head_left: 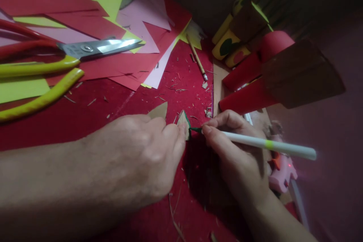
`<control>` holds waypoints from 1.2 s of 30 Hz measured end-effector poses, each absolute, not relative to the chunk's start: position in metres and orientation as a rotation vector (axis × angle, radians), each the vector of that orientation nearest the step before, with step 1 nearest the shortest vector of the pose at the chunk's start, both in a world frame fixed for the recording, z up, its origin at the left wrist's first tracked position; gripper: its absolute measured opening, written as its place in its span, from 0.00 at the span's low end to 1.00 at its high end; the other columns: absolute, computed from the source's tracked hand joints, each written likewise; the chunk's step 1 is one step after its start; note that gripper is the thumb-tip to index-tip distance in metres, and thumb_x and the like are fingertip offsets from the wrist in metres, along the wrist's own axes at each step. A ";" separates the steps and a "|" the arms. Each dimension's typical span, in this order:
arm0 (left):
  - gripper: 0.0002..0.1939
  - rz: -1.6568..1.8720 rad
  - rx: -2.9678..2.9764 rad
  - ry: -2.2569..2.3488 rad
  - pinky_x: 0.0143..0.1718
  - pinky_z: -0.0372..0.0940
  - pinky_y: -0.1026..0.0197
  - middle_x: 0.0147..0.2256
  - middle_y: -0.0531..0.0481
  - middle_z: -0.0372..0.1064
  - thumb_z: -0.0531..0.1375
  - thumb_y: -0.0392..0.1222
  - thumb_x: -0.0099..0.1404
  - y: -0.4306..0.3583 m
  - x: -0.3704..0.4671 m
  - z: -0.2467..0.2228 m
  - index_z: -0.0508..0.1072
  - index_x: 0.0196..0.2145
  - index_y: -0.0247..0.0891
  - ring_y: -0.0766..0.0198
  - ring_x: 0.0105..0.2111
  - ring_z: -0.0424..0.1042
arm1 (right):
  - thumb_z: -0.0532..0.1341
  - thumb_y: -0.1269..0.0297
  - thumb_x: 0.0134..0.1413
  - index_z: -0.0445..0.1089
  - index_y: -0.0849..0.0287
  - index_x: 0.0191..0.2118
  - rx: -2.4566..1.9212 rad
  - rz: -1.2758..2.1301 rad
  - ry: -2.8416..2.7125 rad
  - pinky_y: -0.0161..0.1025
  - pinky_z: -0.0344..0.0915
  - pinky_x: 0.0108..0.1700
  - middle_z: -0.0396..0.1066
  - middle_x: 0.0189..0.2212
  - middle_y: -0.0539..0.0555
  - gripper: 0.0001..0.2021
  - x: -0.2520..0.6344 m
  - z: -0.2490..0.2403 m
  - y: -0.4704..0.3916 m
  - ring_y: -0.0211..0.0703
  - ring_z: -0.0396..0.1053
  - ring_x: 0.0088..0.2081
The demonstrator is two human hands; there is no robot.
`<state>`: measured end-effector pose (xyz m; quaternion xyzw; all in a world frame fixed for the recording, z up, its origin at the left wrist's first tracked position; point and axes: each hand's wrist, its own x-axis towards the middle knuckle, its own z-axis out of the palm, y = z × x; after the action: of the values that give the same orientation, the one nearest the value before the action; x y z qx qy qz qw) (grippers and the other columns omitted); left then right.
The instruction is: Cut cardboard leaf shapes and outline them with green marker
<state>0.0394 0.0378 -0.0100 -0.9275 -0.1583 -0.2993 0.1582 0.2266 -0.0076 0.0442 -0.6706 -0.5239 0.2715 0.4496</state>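
Note:
My left hand (147,155) presses a small pointed cardboard piece (182,121) against the red surface, its fingers closed over the lower part. A dark green line runs along the right edge of that piece. Pinched in my right hand (235,151) is a white felt-tip marker (255,140) with a lime band. Its green tip touches the edge of the cardboard. A second cardboard piece (159,111), pointed as well, shows just beyond my left knuckles, partly hidden by the hand.
Scissors (87,49) with red and yellow handles lie on red, pink and yellow paper sheets (113,64) at upper left. A short pencil (197,56) rests among scraps. Red paper tubes with cardboard (303,75) stand at right, above a pink glue gun (282,176).

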 end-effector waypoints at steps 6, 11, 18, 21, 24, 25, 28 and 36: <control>0.21 -0.869 -2.641 -0.452 0.45 0.74 0.47 0.35 0.41 0.83 0.54 0.23 0.66 0.038 0.040 -0.012 0.86 0.45 0.30 0.51 0.32 0.77 | 0.68 0.70 0.47 0.73 0.55 0.24 -1.666 0.656 -1.293 0.29 0.58 0.20 0.69 0.17 0.45 0.06 0.226 0.043 -0.008 0.34 0.63 0.19; 0.21 -0.888 -2.648 -0.459 0.46 0.74 0.48 0.38 0.41 0.84 0.56 0.24 0.65 0.038 0.039 -0.014 0.85 0.48 0.32 0.49 0.36 0.79 | 0.68 0.69 0.48 0.72 0.55 0.24 -1.677 0.645 -1.299 0.29 0.59 0.20 0.69 0.17 0.44 0.07 0.226 0.042 -0.008 0.34 0.64 0.19; 0.18 -0.871 -2.646 -0.456 0.40 0.73 0.49 0.33 0.43 0.81 0.56 0.24 0.66 0.039 0.041 -0.014 0.85 0.42 0.34 0.51 0.32 0.76 | 0.67 0.71 0.46 0.71 0.55 0.23 -1.668 0.656 -1.313 0.29 0.57 0.19 0.69 0.16 0.44 0.07 0.227 0.044 -0.008 0.34 0.63 0.19; 0.19 -0.873 -2.642 -0.465 0.42 0.74 0.48 0.34 0.43 0.82 0.56 0.24 0.66 0.039 0.041 -0.012 0.85 0.43 0.34 0.51 0.33 0.77 | 0.67 0.71 0.47 0.73 0.55 0.23 -1.673 0.632 -1.319 0.29 0.57 0.19 0.69 0.16 0.45 0.06 0.227 0.043 -0.007 0.34 0.63 0.18; 0.19 -0.833 -2.655 -0.454 0.44 0.74 0.47 0.35 0.41 0.83 0.56 0.24 0.67 0.038 0.040 -0.010 0.85 0.47 0.30 0.50 0.33 0.78 | 0.68 0.70 0.47 0.73 0.55 0.24 -1.680 0.618 -1.329 0.29 0.57 0.19 0.70 0.17 0.45 0.06 0.227 0.042 -0.007 0.35 0.65 0.19; 0.20 -0.823 -2.660 -0.448 0.44 0.74 0.47 0.36 0.41 0.83 0.56 0.24 0.67 0.038 0.040 -0.010 0.85 0.47 0.29 0.49 0.33 0.78 | 0.68 0.69 0.48 0.73 0.55 0.24 -1.681 0.620 -1.331 0.29 0.58 0.19 0.71 0.17 0.45 0.06 0.226 0.042 -0.007 0.35 0.65 0.19; 0.20 -0.848 -2.649 -0.444 0.44 0.74 0.48 0.36 0.41 0.83 0.54 0.24 0.68 0.037 0.039 -0.011 0.85 0.47 0.29 0.50 0.33 0.77 | 0.68 0.68 0.48 0.72 0.54 0.24 -1.688 0.627 -1.340 0.30 0.60 0.20 0.71 0.18 0.45 0.06 0.226 0.041 -0.008 0.36 0.66 0.19; 0.20 -0.886 -2.651 -0.475 0.43 0.73 0.48 0.33 0.44 0.81 0.53 0.24 0.68 0.037 0.040 -0.014 0.85 0.43 0.34 0.51 0.32 0.76 | 0.67 0.71 0.47 0.72 0.55 0.23 -1.691 0.634 -1.343 0.29 0.56 0.19 0.69 0.16 0.44 0.06 0.229 0.042 -0.009 0.34 0.64 0.18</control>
<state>0.0399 0.0373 -0.0145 -0.9241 -0.1655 -0.3087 0.1529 0.2287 -0.0088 0.0425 -0.6780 -0.5384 0.2541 0.4311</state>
